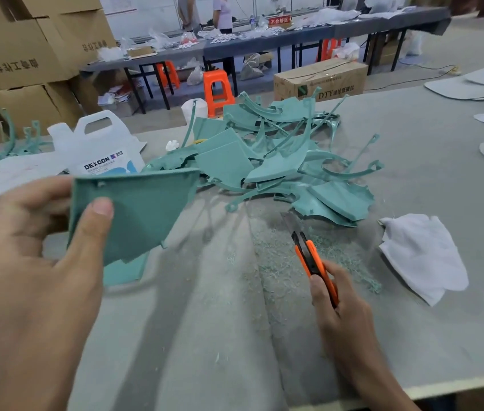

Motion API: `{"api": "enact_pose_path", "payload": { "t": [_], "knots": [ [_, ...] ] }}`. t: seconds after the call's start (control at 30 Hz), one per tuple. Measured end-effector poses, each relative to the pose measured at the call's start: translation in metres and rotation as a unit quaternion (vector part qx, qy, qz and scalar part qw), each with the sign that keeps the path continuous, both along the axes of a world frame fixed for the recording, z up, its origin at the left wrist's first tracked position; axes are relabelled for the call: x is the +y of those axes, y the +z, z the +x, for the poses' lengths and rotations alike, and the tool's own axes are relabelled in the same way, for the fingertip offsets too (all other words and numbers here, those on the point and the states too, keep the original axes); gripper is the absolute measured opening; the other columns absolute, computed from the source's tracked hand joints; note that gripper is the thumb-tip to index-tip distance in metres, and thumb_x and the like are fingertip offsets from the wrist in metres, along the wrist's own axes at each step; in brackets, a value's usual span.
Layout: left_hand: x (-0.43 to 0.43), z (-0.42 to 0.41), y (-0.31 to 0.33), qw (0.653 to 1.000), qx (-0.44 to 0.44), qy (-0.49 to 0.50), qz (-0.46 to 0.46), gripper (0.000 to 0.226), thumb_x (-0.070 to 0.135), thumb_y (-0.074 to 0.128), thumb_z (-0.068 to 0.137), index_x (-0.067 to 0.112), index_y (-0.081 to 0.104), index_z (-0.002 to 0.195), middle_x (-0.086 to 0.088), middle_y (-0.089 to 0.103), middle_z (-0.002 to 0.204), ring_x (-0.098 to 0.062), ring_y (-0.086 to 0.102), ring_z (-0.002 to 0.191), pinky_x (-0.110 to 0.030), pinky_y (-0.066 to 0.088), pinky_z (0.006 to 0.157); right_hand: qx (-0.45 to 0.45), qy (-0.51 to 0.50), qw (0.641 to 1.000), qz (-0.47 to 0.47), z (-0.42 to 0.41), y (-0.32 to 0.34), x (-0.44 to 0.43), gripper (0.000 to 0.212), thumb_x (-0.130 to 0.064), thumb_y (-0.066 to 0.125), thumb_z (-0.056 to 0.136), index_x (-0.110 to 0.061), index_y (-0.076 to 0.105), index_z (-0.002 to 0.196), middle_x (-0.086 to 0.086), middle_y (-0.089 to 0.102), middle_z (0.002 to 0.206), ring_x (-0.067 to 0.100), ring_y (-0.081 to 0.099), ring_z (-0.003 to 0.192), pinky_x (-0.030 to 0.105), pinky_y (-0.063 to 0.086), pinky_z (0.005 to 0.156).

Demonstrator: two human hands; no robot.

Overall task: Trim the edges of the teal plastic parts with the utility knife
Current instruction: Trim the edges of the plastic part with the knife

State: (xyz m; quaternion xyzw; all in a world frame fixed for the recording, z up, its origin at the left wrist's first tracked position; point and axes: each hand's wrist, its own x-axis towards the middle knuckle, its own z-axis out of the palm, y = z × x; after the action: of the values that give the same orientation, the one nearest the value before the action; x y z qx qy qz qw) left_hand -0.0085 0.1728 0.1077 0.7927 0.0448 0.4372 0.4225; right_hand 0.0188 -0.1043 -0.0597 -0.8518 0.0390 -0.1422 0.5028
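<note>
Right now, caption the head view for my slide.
Left hand holds a teal plastic part; right hand grips the orange utility knife over the table.

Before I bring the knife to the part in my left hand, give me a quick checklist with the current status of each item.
1. Part held: the left hand grips the teal plastic part, thumb on its face: ok.
2. Tool held: the right hand grips the utility knife by its orange handle: ok.
3. Cutting edge out: the blade shows past the handle: ok.
4. Clearance: the blade is apart from the left hand and the part, and points toward the pile of teal parts: ok.
5. Which edge needs trimming: cannot tell, the part is blurred.
</note>
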Motion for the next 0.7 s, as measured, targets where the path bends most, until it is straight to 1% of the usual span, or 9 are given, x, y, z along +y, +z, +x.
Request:
{"api": "enact_pose_path", "payload": {
  "t": [0.07, 0.17, 0.23, 0.3, 0.4, 0.47, 0.53, 0.6, 0.7],
  "knots": [
    [-0.004, 0.007, 0.002, 0.993, 0.052, 0.018, 0.107, 0.031, 0.058, 0.051, 0.095, 0.043, 0.058, 0.122, 0.013, 0.070, 0.097, -0.016, 0.067, 0.090, -0.033, 0.053, 0.078, 0.002, -0.001, 1.000, 0.003, 0.000, 0.001, 0.000, 0.034, -0.056, 0.043, 0.093, -0.045, 0.054, 0.122, -0.010, 0.064, 0.073, 0.021, 0.065, 0.071, 0.038, 0.051, 0.066],
    [-0.014, 0.031, -0.019, 0.950, 0.167, 0.074, 0.252, 0.024, 0.053, 0.041, 0.102, 0.041, 0.052, 0.121, -0.001, 0.071, 0.082, -0.035, 0.065, 0.075, -0.039, 0.046, 0.064, 0.010, 0.043, 0.999, 0.022, -0.007, 0.006, 0.005, 0.038, -0.060, 0.035, 0.087, -0.065, 0.043, 0.123, -0.015, 0.064, 0.079, 0.008, 0.062, 0.068, 0.036, 0.050, 0.062],
    [-0.021, 0.051, -0.036, 0.925, 0.250, 0.082, 0.274, 0.026, 0.052, 0.037, 0.102, 0.038, 0.052, 0.118, -0.011, 0.072, 0.086, -0.038, 0.065, 0.078, -0.040, 0.045, 0.064, 0.037, 0.090, 0.993, 0.060, -0.015, 0.007, 0.015, 0.051, -0.051, 0.038, 0.086, -0.068, 0.037, 0.134, -0.023, 0.064, 0.089, 0.005, 0.062, 0.071, 0.036, 0.055, 0.065],
    [-0.031, 0.066, -0.053, 0.902, 0.311, 0.073, 0.291, 0.030, 0.051, 0.037, 0.103, 0.033, 0.056, 0.117, -0.011, 0.072, 0.090, -0.037, 0.065, 0.082, -0.039, 0.044, 0.065, 0.085, 0.132, 0.978, 0.136, -0.023, 0.007, 0.031, 0.055, -0.044, 0.045, 0.085, -0.071, 0.039, 0.132, -0.021, 0.065, 0.093, 0.009, 0.065, 0.071, 0.040, 0.058, 0.061],
    [-0.042, 0.074, -0.070, 0.863, 0.356, 0.069, 0.352, 0.030, 0.048, 0.032, 0.104, 0.027, 0.049, 0.117, -0.006, 0.068, 0.083, -0.032, 0.055, 0.069, -0.036, 0.038, 0.059, 0.157, 0.149, 0.932, 0.292, -0.026, 0.003, 0.053, 0.043, -0.029, 0.056, 0.091, -0.061, 0.055, 0.119, -0.001, 0.065, 0.086, 0.021, 0.066, 0.059, 0.036, 0.054, 0.045],
    [-0.042, 0.073, -0.072, 0.849, 0.359, 0.075, 0.381, 0.029, 0.043, 0.032, 0.105, 0.035, 0.044, 0.130, -0.002, 0.066, 0.081, -0.029, 0.047, 0.065, -0.033, 0.033, 0.056, 0.190, 0.153, 0.907, 0.344, -0.025, 0.000, 0.063, 0.040, -0.015, 0.054, 0.099, -0.046, 0.054, 0.125, 0.003, 0.066, 0.080, 0.026, 0.064, 0.056, 0.036, 0.054, 0.046],
    [-0.038, 0.069, -0.068, 0.835, 0.378, 0.064, 0.393, 0.043, 0.035, 0.036, 0.101, 0.047, 0.031, 0.142, 0.003, 0.058, 0.073, -0.027, 0.043, 0.063, -0.031, 0.031, 0.055, 0.206, 0.160, 0.897, 0.357, -0.025, -0.006, 0.070, 0.041, -0.011, 0.051, 0.101, -0.040, 0.051, 0.130, 0.000, 0.067, 0.067, 0.029, 0.064, 0.057, 0.038, 0.056, 0.050],
    [-0.035, 0.063, -0.063, 0.824, 0.402, 0.048, 0.397, 0.056, 0.033, 0.037, 0.097, 0.053, 0.019, 0.147, 0.005, 0.041, 0.064, -0.027, 0.041, 0.063, -0.031, 0.031, 0.055, 0.214, 0.166, 0.893, 0.359, -0.024, -0.010, 0.076, 0.042, -0.011, 0.051, 0.101, -0.040, 0.050, 0.132, -0.001, 0.064, 0.061, 0.029, 0.064, 0.059, 0.040, 0.057, 0.052],
    [-0.035, 0.059, -0.057, 0.819, 0.421, 0.024, 0.388, 0.060, 0.034, 0.037, 0.099, 0.055, 0.011, 0.149, 0.001, 0.041, 0.072, -0.028, 0.042, 0.070, -0.033, 0.035, 0.061, 0.218, 0.193, 0.888, 0.357, -0.026, -0.010, 0.088, 0.047, -0.020, 0.057, 0.091, -0.040, 0.051, 0.134, -0.002, 0.064, 0.066, 0.030, 0.064, 0.059, 0.047, 0.059, 0.052]
  ]
}}
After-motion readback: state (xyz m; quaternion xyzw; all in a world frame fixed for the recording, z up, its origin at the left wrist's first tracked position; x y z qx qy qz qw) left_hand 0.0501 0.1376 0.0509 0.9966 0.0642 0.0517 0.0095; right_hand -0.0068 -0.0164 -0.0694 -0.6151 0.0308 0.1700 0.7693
